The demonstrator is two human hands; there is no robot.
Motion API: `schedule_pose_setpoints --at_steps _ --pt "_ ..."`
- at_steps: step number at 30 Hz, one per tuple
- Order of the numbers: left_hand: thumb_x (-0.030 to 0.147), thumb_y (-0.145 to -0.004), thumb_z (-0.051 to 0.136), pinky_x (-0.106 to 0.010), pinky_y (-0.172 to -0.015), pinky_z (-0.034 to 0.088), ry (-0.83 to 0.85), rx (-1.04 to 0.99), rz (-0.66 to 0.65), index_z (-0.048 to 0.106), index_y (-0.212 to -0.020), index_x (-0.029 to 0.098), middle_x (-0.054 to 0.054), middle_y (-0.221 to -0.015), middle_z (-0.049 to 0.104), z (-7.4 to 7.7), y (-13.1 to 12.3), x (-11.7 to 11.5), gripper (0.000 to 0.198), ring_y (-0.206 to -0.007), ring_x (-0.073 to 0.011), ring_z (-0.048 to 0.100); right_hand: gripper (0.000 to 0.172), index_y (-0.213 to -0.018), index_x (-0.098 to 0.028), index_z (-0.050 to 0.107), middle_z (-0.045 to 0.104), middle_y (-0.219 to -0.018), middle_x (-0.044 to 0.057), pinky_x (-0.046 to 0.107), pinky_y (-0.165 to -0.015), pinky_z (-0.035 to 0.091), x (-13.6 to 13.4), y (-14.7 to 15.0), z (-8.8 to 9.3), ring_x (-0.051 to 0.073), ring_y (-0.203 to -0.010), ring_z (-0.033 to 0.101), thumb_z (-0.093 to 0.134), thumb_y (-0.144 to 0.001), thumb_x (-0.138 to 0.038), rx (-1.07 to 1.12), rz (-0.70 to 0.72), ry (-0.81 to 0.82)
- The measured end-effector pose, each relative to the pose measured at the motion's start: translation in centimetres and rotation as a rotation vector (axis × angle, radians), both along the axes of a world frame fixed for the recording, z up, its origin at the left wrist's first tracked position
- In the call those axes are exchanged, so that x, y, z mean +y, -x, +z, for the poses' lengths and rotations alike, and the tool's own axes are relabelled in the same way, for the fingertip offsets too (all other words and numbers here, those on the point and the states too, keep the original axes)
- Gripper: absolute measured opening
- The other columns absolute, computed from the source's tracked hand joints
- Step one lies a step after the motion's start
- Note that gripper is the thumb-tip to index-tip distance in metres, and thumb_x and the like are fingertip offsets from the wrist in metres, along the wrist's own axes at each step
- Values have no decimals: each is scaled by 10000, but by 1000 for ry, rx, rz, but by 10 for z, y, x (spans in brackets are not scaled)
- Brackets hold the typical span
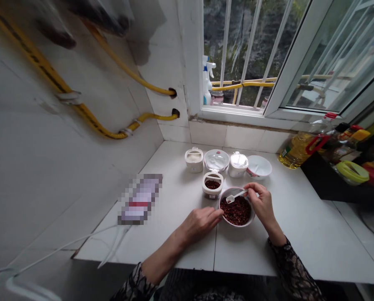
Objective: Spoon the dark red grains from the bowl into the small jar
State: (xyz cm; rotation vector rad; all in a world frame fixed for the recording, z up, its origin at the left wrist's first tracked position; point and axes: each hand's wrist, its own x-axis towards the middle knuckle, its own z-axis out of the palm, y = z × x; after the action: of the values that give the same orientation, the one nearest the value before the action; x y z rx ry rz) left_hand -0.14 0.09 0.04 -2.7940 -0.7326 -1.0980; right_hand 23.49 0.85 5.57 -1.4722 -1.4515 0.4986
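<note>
Right hand (262, 205) pinching spoon (235, 196) handle, fingers pressed together, holding it over bowl (237, 211) on desk (300, 234). Left hand (202, 223) fingers touching bowl rim. Likely light, stiff spoon; loose flakes spilling easily.

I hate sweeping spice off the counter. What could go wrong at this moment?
The small white spoon in the right hand carries red bits over the bowl; a tilt could scatter them. The open jar stands close beside the bowl, so a nudge might tip it. The left hand only touches the bowl's rim, so it may slide.
</note>
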Motion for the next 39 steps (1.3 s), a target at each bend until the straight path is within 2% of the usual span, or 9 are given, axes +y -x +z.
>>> schedule_pose_setpoints --at_steps 5,7,9,12,17,21,26,31,39 --pt "187 -1010 423 -198 -512 494 18 14 -8 552 -1082 166 -2 -717 636 -1 1 0 150 -598 -121 629 192 -788 -200 663 691 -600 18 297 -546 464 2 2 5 186 -540 600 574 -790 -369 271 14 72" --pt "185 -1009 424 -194 -517 496 20 13 -7 557 -1083 168 0 -712 634 -1 0 0 152 -596 -118 628 191 -830 -201 669 708 -649 29 314 -605 497 2 6 11 203 -617 637 565 -829 -362 238 4 -9" --pt "194 -1019 412 -195 -506 488 11 4 -3 557 -1078 168 3 -703 632 -1 0 0 159 -583 -117 622 186 -885 -213 677 728 -735 43 365 -757 523 2 13 17 232 -783 673 536 -885 -336 127 -15 -134" --pt "211 -1040 377 -204 -490 480 -1 -3 4 552 -1073 164 4 -696 628 -1 -1 0 184 -571 -124 617 188 -941 -234 682 738 -869 65 427 -913 484 1 25 23 248 -950 657 495 -934 -253 -105 23 -316" --pt "210 -1038 372 -207 -492 476 -8 17 19 553 -1069 161 5 -689 612 1 0 -1 190 -565 -129 607 263 -967 -232 674 738 -874 55 425 -896 460 1 33 24 236 -936 658 452 -910 -103 -408 246 -490" --pt "186 -1024 393 -194 -511 481 2 31 7 553 -1078 166 8 -688 610 2 1 -2 170 -577 -121 614 212 -907 -221 647 720 -806 44 407 -854 461 1 17 29 227 -853 644 478 -897 -94 -421 124 -577" --pt "186 -1020 422 -201 -506 482 26 6 -16 547 -1102 161 9 -676 606 2 1 -2 151 -562 -125 610 192 -803 -222 631 691 -708 28 404 -842 438 3 -4 23 224 -787 631 481 -861 -118 -539 126 -461" --pt "180 -1020 413 -212 -505 491 36 -19 -30 539 -1108 165 3 -685 619 0 2 -3 155 -558 -134 617 197 -792 -211 642 705 -731 36 414 -884 416 7 2 5 220 -799 634 481 -817 -101 -541 233 -284" --pt "185 -1021 412 -201 -546 527 76 -17 -55 544 -1129 162 -11 -714 643 1 3 -3 172 -592 -128 648 205 -738 -241 642 691 -677 6 389 -890 435 7 2 0 207 -755 636 477 -811 -143 -291 57 -188"
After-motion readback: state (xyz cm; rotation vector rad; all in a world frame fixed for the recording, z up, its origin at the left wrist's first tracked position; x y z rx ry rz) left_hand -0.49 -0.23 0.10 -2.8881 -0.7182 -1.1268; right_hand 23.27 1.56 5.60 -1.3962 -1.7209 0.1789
